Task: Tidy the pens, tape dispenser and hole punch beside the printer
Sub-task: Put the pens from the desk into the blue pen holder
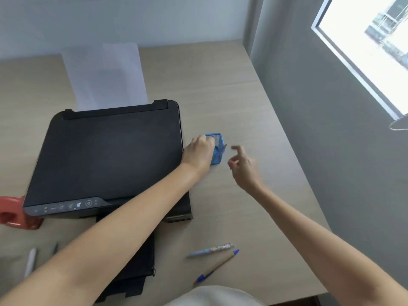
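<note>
Left hand [198, 151] grips the blue mesh pen cup [217, 149] mid-frame, beside the printer [106, 155]; right hand [241, 166] hovers empty, fingers loosely curled. Steady the cup, then fetch pens [210, 250] lying lower centre.

Office or home-office corner: printer [106, 160] on wooden desk [220, 85], window [375, 51] beside.

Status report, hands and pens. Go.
Left hand gripping the blue mesh pen cup beside the printer. Right hand open, empty, just right of the cup. Two pens loose on the desk. Nothing blocking.
</note>
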### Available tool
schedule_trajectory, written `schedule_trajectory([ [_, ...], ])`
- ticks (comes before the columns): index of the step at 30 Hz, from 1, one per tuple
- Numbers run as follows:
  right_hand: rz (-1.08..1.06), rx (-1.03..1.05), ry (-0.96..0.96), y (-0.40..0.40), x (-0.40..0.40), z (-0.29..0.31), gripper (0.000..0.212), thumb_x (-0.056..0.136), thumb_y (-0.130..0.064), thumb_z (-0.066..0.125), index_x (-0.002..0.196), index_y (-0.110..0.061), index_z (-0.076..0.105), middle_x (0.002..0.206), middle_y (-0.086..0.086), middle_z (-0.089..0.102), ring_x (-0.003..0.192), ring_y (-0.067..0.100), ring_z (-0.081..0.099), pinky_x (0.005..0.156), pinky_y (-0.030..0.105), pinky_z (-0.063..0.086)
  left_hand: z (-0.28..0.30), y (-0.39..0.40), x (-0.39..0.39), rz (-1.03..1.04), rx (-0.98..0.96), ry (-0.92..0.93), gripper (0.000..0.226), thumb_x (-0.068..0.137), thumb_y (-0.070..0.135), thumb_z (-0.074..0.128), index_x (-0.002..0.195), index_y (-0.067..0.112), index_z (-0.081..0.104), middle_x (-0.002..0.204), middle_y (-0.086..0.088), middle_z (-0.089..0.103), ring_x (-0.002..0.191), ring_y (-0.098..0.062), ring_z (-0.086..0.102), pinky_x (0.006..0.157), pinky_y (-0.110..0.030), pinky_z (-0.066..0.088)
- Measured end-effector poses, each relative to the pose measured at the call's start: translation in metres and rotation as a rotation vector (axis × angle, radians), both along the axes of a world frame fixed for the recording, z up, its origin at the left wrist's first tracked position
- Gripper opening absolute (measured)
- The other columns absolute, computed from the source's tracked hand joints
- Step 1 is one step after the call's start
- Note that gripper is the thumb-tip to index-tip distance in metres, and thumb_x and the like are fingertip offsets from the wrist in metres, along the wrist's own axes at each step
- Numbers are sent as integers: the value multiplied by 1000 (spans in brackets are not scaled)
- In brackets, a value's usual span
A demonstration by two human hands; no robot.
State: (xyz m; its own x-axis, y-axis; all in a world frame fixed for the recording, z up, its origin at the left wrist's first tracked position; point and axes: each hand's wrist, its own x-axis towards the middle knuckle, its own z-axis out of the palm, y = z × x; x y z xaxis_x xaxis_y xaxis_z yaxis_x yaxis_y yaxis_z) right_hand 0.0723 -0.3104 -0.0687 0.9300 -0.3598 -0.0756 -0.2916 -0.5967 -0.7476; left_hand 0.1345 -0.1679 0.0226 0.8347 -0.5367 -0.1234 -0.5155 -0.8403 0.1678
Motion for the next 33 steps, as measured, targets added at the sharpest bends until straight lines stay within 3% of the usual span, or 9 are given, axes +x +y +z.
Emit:
schedule_trajectory([
  [3,304,-40,159,13,-66,-28,17,81,-11,65,98,-14,64,75,-3,66,67,14,57,69,21,40,-13,39,-58,-205,-142,-32,18,91,3,53,106,11,60,104,-7,63,95,-28,63,76,-40,55],
  [6,602,-66,378,27,-117,-47,22,72,-23,72,92,-14,67,83,3,69,76,21,62,69,20,37,-42,81,-116,-392,6,204,14,94,9,47,100,14,59,100,-7,64,91,-30,64,75,-42,53],
  [8,721,-184,372,31,-128,-55,27,71,-30,72,92,-16,67,92,8,67,86,26,57,74,25,40,-62,99,-140,-485,124,344,15,96,12,44,98,10,58,102,-12,63,92,-33,62,77,-44,50],
  [14,823,-377,327,29,-131,-55,22,79,-22,56,99,-14,62,102,10,60,98,28,50,84,39,44,-96,97,-181,-364,210,541,36,91,37,56,95,2,61,104,-20,66,95,-39,63,80,-44,52],
  [16,738,-332,306,18,-129,-54,15,84,-16,52,94,-8,61,98,14,63,91,29,54,80,38,43,-99,90,-184,-371,312,558,40,89,37,60,100,-1,62,106,-25,66,97,-43,63,81,-45,52],
  [21,150,-88,189,-25,-106,-30,4,83,-5,64,78,-5,64,73,15,71,67,26,62,61,31,44,-87,77,-180,-364,412,561,26,90,4,48,109,-8,61,113,-31,63,105,-48,61,85,-50,52],
  [26,-164,224,-79,-59,-64,15,14,89,-7,62,80,-16,66,68,9,70,50,0,58,54,13,50,-15,49,-133,-161,196,506,20,94,10,55,101,-7,65,103,-29,68,99,-43,66,79,-44,53],
  [30,-221,181,-147,-59,-16,40,13,91,-7,55,89,-10,67,77,12,74,64,18,64,67,30,54,43,26,-60,26,51,107,11,93,5,55,94,0,65,93,-20,68,89,-39,68,63,-37,47],
  [33,-172,47,-83,-44,20,47,20,87,-3,51,90,-9,69,80,12,75,73,25,65,74,34,53,61,7,-6,124,37,82,10,87,-4,57,96,-4,62,98,-23,65,92,-40,66,63,-34,42],
])
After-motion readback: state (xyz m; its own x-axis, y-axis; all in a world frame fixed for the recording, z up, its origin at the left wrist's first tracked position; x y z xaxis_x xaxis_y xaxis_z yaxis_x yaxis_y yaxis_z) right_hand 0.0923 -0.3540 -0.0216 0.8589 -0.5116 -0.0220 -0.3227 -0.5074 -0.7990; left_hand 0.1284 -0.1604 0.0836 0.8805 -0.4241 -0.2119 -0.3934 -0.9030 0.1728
